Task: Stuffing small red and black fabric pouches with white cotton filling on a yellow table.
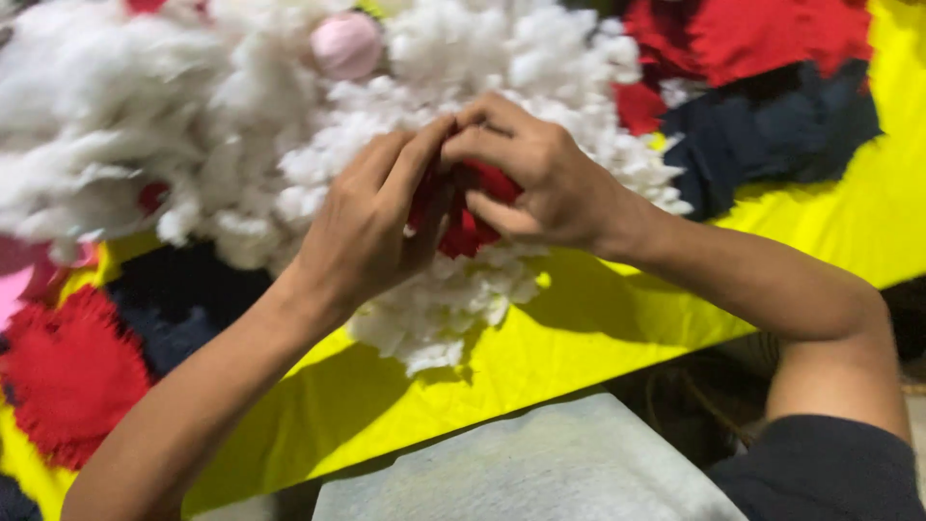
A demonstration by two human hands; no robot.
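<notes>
While both sets of fingers (424, 145) pinch one red fabric piece (468, 227), the left hand (362, 227) and right hand (540, 174) meet over a heap of white stuffing (289, 125) on the yellow-covered bench (579, 328). One pink ball (345, 43) sits atop it; two dark cloths flank it.

Red fabric piece (468, 227) mostly hidden between both hands, white stuffing pile (193, 125) motion-blurred, perhaps fibrefill, cut off at top edge
</notes>
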